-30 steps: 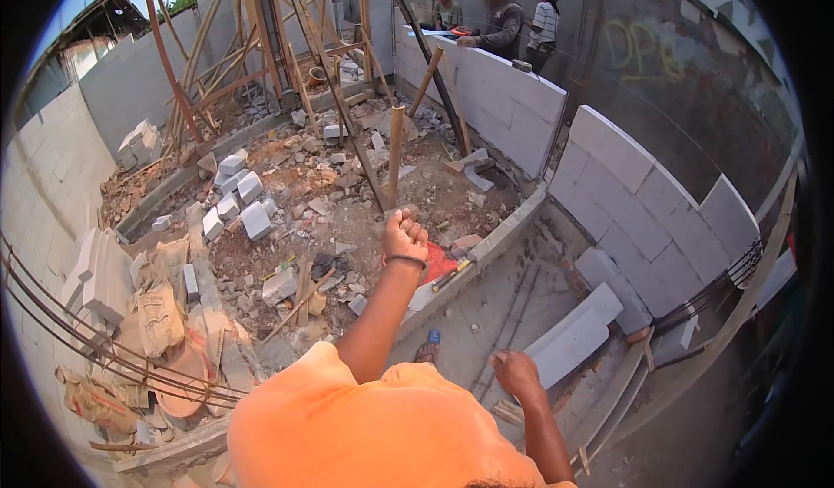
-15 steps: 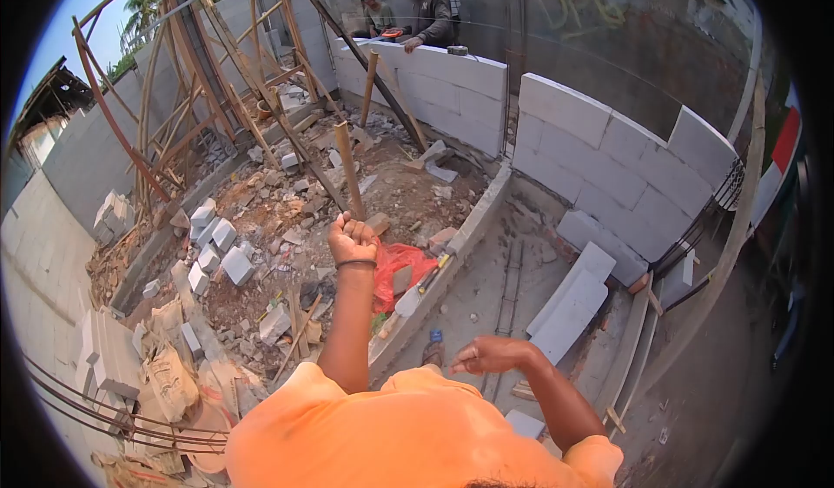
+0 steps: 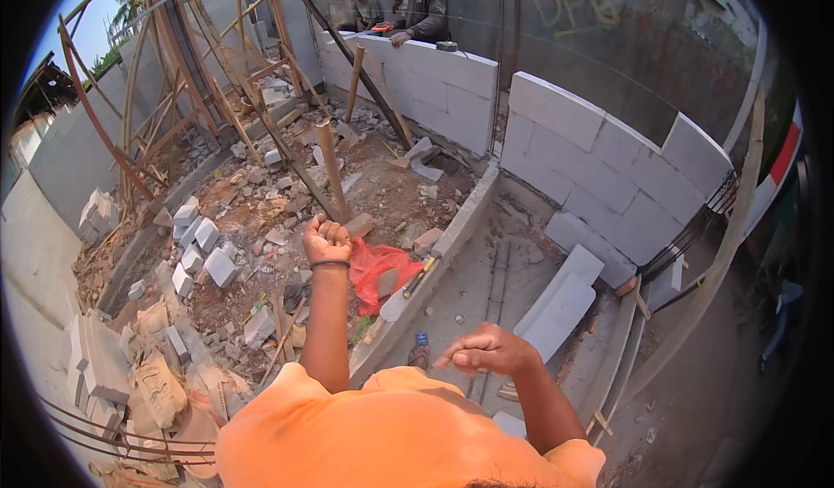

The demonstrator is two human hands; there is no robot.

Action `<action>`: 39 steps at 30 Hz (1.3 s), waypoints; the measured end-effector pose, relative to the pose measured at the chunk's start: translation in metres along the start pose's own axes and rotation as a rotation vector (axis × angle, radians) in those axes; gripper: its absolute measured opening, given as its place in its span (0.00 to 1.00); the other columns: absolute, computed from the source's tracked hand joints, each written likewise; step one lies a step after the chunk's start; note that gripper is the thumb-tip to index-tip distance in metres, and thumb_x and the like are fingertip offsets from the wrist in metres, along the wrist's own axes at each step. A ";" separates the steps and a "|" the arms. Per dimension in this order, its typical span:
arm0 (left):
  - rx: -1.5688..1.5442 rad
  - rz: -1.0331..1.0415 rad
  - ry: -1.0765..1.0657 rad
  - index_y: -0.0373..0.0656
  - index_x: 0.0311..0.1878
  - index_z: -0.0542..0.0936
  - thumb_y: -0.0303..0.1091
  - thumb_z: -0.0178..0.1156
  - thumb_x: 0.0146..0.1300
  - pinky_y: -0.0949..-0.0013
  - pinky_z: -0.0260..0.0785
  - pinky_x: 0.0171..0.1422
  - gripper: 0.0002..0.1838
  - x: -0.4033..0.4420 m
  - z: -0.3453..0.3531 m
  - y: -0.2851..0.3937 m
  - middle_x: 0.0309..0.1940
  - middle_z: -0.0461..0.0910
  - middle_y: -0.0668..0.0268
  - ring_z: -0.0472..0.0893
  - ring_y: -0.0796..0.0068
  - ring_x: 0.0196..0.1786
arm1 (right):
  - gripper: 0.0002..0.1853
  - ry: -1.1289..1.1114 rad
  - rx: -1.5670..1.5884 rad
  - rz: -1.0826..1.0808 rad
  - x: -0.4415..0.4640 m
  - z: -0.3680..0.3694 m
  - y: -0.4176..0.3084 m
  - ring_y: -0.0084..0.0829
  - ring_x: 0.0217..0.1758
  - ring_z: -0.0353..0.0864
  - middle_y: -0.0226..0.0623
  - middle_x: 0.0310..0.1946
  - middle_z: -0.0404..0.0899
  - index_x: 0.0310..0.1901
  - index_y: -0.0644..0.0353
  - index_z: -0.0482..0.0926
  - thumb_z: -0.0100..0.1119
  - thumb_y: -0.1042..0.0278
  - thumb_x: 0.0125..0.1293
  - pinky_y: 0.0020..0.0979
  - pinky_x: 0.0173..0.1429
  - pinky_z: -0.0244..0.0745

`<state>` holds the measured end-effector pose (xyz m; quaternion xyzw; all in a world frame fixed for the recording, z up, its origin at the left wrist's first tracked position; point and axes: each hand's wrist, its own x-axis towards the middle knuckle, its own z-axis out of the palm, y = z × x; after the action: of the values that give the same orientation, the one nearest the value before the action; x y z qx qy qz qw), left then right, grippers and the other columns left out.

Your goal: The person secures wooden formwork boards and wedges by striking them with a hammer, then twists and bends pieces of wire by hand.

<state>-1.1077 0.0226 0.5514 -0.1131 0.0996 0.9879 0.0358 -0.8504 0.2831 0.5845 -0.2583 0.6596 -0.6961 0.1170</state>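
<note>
My left hand point(image 3: 327, 241) is raised in front of me with its fingers curled into a fist and a dark band on the wrist. Whatever that fist may hold is hidden or too small to see. Lower and to the right, my right hand point(image 3: 488, 349) is bent at the wrist, its fingers curved and held together towards the thumb; no object shows clearly in it. Behind the left hand stands a wooden stake point(image 3: 331, 171). A red plastic bag point(image 3: 372, 273) lies just right of the left wrist, beside a low concrete beam point(image 3: 465, 225) with a yellow-handled tool point(image 3: 420, 278) on it.
A white block wall point(image 3: 612, 162) stands ahead, with loose blocks point(image 3: 565, 293) before it. Rubble and white blocks point(image 3: 219, 267) cover the ground at left, near wooden scaffolding point(image 3: 165, 62). Long rebar point(image 3: 493, 293) lies right of the beam. People point(image 3: 427, 15) work behind the far wall.
My view has shifted slightly, so the surroundings sit a little left and the hands with them. The left fist stays closed; the right hand has risen slightly, its fingers reaching further left.
</note>
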 end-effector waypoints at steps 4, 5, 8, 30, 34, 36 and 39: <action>0.021 -0.171 0.006 0.42 0.30 0.70 0.34 0.50 0.65 0.76 0.40 0.12 0.08 0.001 -0.003 -0.036 0.09 0.51 0.78 0.48 0.84 0.10 | 0.14 1.070 -0.122 -0.027 0.013 -0.078 0.013 0.23 0.21 0.70 0.36 0.30 0.81 0.39 0.67 0.79 0.49 0.65 0.71 0.25 0.27 0.66; 0.013 -0.232 -0.007 0.42 0.30 0.70 0.34 0.49 0.65 0.75 0.40 0.12 0.08 -0.001 0.001 -0.048 0.09 0.51 0.78 0.48 0.84 0.10 | 0.13 1.257 -0.442 0.161 0.015 -0.097 0.035 0.28 0.22 0.74 0.39 0.31 0.82 0.39 0.66 0.79 0.48 0.66 0.70 0.28 0.29 0.69; -0.018 -0.315 -0.036 0.42 0.28 0.70 0.33 0.48 0.65 0.75 0.40 0.12 0.09 0.019 0.023 -0.069 0.09 0.51 0.78 0.48 0.83 0.09 | 0.13 0.787 -1.002 0.520 -0.010 -0.093 0.115 0.48 0.32 0.79 0.47 0.35 0.81 0.40 0.64 0.79 0.50 0.63 0.69 0.41 0.40 0.73; 0.862 -0.765 0.051 0.38 0.33 0.71 0.36 0.43 0.70 0.61 0.77 0.40 0.13 -0.053 -0.095 -0.270 0.24 0.73 0.64 0.75 0.67 0.27 | 0.14 1.110 -0.385 0.637 -0.135 0.081 0.073 0.48 0.42 0.79 0.49 0.36 0.81 0.41 0.61 0.81 0.46 0.66 0.63 0.44 0.47 0.71; 0.793 -0.963 0.035 0.42 0.26 0.68 0.34 0.44 0.71 0.72 0.68 0.24 0.14 -0.088 -0.097 -0.273 0.13 0.61 0.72 0.61 0.75 0.14 | 0.12 1.261 -0.301 0.518 -0.153 0.106 0.077 0.48 0.40 0.80 0.49 0.35 0.81 0.38 0.61 0.81 0.49 0.66 0.62 0.44 0.45 0.72; 0.764 -1.023 -0.025 0.46 0.22 0.62 0.32 0.44 0.71 0.72 0.50 0.15 0.17 -0.114 -0.076 -0.271 0.10 0.52 0.74 0.50 0.77 0.11 | 0.11 1.427 -0.356 0.374 -0.166 0.106 0.093 0.48 0.40 0.80 0.48 0.33 0.81 0.37 0.61 0.81 0.51 0.65 0.62 0.45 0.45 0.72; 0.718 -1.015 -0.110 0.48 0.20 0.59 0.29 0.44 0.70 0.70 0.42 0.14 0.18 -0.155 -0.042 -0.276 0.10 0.50 0.74 0.46 0.77 0.11 | 0.13 1.523 -0.504 0.414 -0.176 0.103 0.116 0.47 0.38 0.80 0.46 0.31 0.81 0.35 0.62 0.80 0.50 0.63 0.64 0.43 0.44 0.71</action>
<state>-0.9219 0.2762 0.4956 -0.0762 0.3571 0.7570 0.5419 -0.6701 0.2712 0.4340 0.3921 0.7289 -0.4760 -0.2973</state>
